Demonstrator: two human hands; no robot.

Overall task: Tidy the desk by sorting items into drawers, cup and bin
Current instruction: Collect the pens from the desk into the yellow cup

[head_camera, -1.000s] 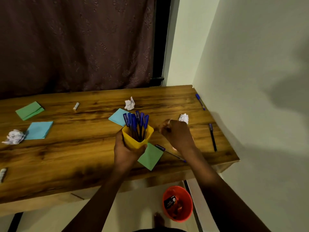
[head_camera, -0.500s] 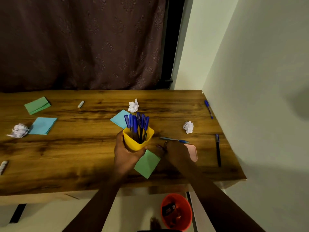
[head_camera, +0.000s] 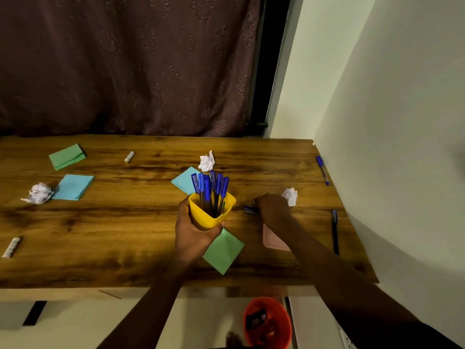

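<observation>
My left hand (head_camera: 195, 231) grips a yellow cup (head_camera: 210, 214) packed with several blue pens (head_camera: 210, 188), held just above the wooden desk (head_camera: 125, 235). To its right, my right hand (head_camera: 273, 209) is curled over a blue pen (head_camera: 250, 210) lying on the desk; only the pen's left end shows past the fingers. Two more pens lie by the wall: a blue pen (head_camera: 322, 170) at the back and a dark pen (head_camera: 334, 231) nearer. A red bin (head_camera: 268, 322) stands on the floor below the desk's front edge.
Crumpled paper balls lie at the right (head_camera: 290, 195), behind the cup (head_camera: 206, 161) and at the left (head_camera: 37, 193). Green (head_camera: 223, 251) (head_camera: 66, 156) and blue (head_camera: 73, 186) (head_camera: 183, 180) note pads, a pink object (head_camera: 273, 241) and two small white sticks (head_camera: 129, 156) (head_camera: 11, 246) dot the desk.
My right hand moved away from the desk's front edge toward the back right and closed over the blue pen that lay beside the cup. The left hand kept hold of the cup.
</observation>
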